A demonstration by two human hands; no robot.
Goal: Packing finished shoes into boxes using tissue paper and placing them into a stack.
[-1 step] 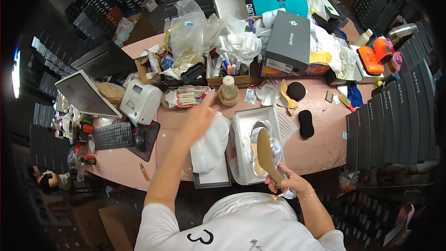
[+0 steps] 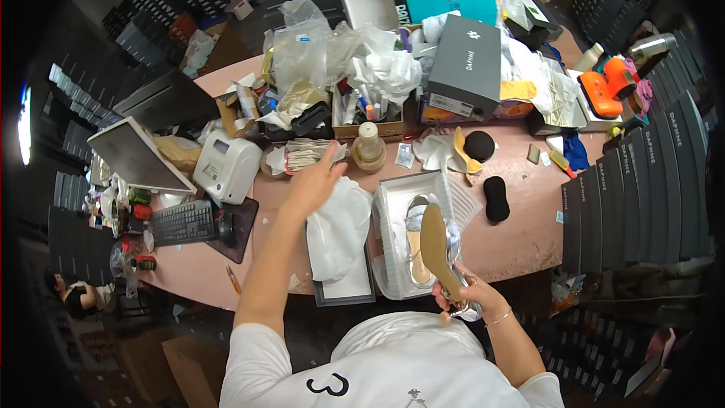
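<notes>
In my right hand (image 2: 479,296) is a silvery heeled shoe (image 2: 439,253), its tan sole turned up and its heel end in my fingers. It hangs over an open shoe box (image 2: 381,245), where the matching shoe (image 2: 416,257) lies on white lining. My left hand (image 2: 317,181) reaches forward with fingers stretched out and nothing seen in it. Its fingertips are at the stack of small paper slips (image 2: 302,157) in a red-edged tray; whether they touch is hard to tell. A bottle with a pale cap (image 2: 368,147) stands just right of them.
White tissue (image 2: 338,219) covers part of a grey box lid (image 2: 343,289). A label printer (image 2: 226,166), keyboard (image 2: 183,222) and monitor (image 2: 143,155) stand at left. A black oval pad (image 2: 495,199) lies right of the box. Grey shoe boxes (image 2: 634,204) line the right edge.
My left hand has shifted left, from beside the capped bottle to the paper slips. The shoe in my right hand has tilted slightly, showing more of its sole.
</notes>
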